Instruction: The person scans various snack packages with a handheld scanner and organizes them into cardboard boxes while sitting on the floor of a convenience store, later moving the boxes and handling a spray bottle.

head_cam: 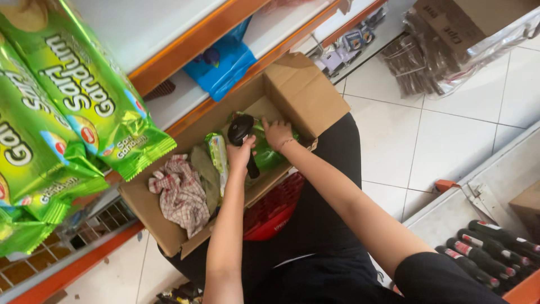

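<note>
While the left hand [241, 153] closes its grip around a black handheld device [243, 135], the right hand [277, 133] rests with curled fingers on a green packet [269, 155] at the device's 3 o'clock. Both lie inside an open cardboard box [304, 90], with a checked cloth [181, 194] at 8 o'clock and an upright green packet [217, 157] between.

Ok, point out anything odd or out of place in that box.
A crumpled checked cloth lies in the cardboard box beside green snack packets, which looks out of place. The left hand holds a black device; the right hand rests on a packet.
</note>
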